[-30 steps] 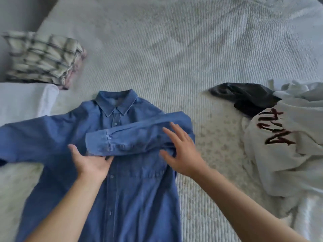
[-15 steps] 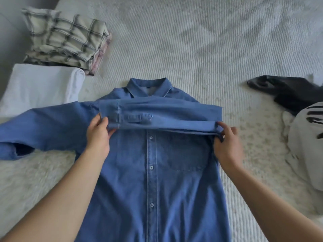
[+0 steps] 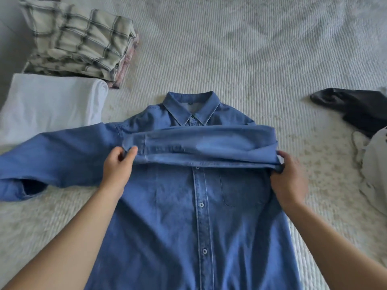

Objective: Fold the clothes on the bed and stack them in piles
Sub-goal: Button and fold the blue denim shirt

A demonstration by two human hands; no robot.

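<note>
A blue denim shirt [image 3: 201, 216] lies button-side up on the white bed [image 3: 240, 59], collar pointing away from me. One sleeve [image 3: 205, 143] is folded across the chest, just below the collar. My left hand [image 3: 118, 166] pinches the cuff end of that sleeve. At the shirt's right edge my right hand [image 3: 288, 178] grips the fold of the sleeve. The other sleeve [image 3: 52, 160] stretches out flat to the left.
A folded plaid pile [image 3: 81, 40] sits at the back left, with a folded white garment [image 3: 50, 105] in front of it. Unfolded clothes lie at the right edge: a dark grey piece [image 3: 356, 105] and a white one [image 3: 374, 170].
The view has shifted so the shirt sits centred. The folded sleeve now lies straighter across the chest, and both hands moved from resting on it to gripping its two ends.
</note>
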